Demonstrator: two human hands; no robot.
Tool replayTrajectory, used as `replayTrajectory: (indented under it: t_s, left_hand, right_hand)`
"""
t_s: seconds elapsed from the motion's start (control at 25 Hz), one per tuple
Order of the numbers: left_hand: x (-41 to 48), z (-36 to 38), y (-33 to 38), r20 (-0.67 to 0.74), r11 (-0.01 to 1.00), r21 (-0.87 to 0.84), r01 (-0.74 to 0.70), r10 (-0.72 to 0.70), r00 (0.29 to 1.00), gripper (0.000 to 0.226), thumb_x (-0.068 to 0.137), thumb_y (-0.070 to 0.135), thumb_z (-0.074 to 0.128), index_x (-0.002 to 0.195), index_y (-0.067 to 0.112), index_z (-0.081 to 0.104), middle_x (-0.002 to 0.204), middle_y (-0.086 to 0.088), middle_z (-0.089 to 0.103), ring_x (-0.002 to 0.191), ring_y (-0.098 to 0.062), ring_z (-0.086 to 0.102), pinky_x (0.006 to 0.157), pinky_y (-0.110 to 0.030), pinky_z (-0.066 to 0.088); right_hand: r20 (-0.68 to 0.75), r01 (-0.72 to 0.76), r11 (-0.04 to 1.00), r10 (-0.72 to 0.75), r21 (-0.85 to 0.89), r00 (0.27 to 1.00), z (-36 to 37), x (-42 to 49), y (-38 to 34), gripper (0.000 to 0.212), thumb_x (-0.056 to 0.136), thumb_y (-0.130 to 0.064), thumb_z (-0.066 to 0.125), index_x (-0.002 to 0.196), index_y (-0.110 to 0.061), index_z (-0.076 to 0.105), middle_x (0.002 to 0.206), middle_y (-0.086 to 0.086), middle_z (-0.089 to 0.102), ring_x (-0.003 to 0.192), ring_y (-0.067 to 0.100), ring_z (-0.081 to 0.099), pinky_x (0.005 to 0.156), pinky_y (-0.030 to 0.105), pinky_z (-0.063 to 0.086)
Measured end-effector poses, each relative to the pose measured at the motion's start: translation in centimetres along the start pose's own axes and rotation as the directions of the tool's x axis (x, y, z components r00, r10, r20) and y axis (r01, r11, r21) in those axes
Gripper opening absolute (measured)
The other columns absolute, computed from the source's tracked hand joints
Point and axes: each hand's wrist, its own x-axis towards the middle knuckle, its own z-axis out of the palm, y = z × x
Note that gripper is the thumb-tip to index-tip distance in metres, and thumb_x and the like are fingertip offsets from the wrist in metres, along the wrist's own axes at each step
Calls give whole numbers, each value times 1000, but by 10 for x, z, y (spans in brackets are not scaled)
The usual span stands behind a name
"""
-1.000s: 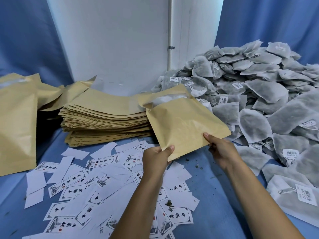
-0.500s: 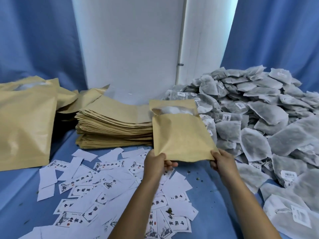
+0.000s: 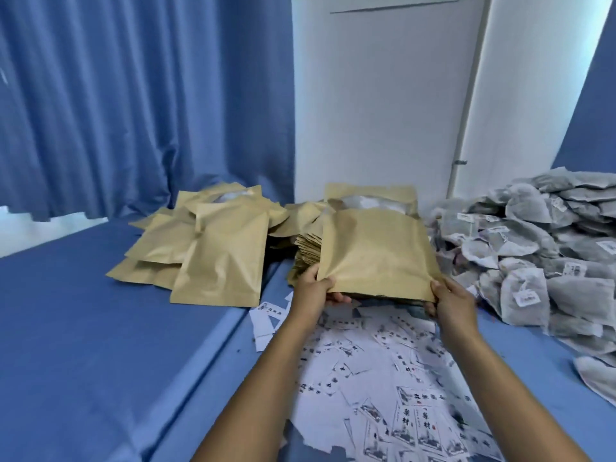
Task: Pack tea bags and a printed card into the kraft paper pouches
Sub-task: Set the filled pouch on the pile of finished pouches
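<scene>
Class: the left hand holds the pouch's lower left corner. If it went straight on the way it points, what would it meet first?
Probably the stack of flat pouches just beyond the left hand, behind the held pouch; depth is unclear from this one view.

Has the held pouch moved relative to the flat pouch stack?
Yes. The held pouch has shifted left, from beside the flat pouch stack to overlapping it.

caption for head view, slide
Both hands grip a filled kraft pouch by its bottom corners above scattered printed cards.
</scene>
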Motion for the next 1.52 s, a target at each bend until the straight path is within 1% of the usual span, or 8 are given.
replayTrajectory:
  t_s: [0.44,0.6,0.72,0.88,1.0,1.16,1.4,1.52]
  left_hand:
    - [2,-181,30,-359,997,-36,-70,53,932,56,97,2,50,146,-1,25,68,-16,65,49,-21,66,46,-23,53]
    - [58,-198,99,-328,940,-276,-200,103,939,59,97,13,52,146,4,20,137,-23,46,103,-37,63,90,-41,54]
    - [73,-196,111,-263,997,-58,-57,40,964,64,94,12,57,144,20,18,144,-14,37,115,-39,55,95,-48,47]
    - [80,-186,71,-192,997,47,66,-56,980,75,95,16,56,151,30,7,145,-14,36,103,-33,59,90,-47,48]
    - [91,-180,46,-202,991,84,105,-86,976,72,96,21,56,151,30,11,146,-14,36,98,-32,61,76,-38,52]
    - [99,-172,34,-206,986,111,124,-99,974,68,95,24,57,150,30,17,147,-14,35,96,-31,64,72,-34,53]
    - [88,-158,26,-197,972,183,144,-107,974,61,95,24,57,147,27,27,141,-14,42,100,-30,65,72,-33,54]
    - [80,-140,22,-184,959,222,176,-137,973,41,95,25,57,133,18,45,128,-17,53,90,-27,68,74,-35,52]
  right_hand:
    - [289,-182,979,149,94,946,183,-61,47,24,101,-11,36,108,-4,58,53,3,48,40,9,44,37,21,39]
    - [641,-482,745,95,462,762,261,-22,2,31,99,-6,42,129,3,45,121,18,57,111,27,56,104,34,43]
    - [531,42,999,-26,-18,847,265,18,10,35,90,-8,59,124,-2,53,125,14,57,107,24,59,97,33,44]
    - [353,362,382,-97,-850,931,199,90,53,69,87,-45,61,140,-9,38,148,13,35,136,27,34,110,39,27]
    - [366,345,182,100,-921,925,154,112,75,71,88,-67,37,134,-13,42,138,9,47,128,24,43,111,46,22]
    - [540,527,-124,-122,-841,833,131,105,89,58,92,-63,23,119,-21,51,107,-2,64,101,16,58,107,42,24]
    - [678,601,-316,-301,-734,671,114,89,87,26,93,-38,47,102,-19,61,94,-3,65,89,16,59,91,29,35]
    - [704,680,-233,-411,-696,579,101,79,85,13,83,-10,64,95,-10,71,84,5,65,74,24,60,75,34,45]
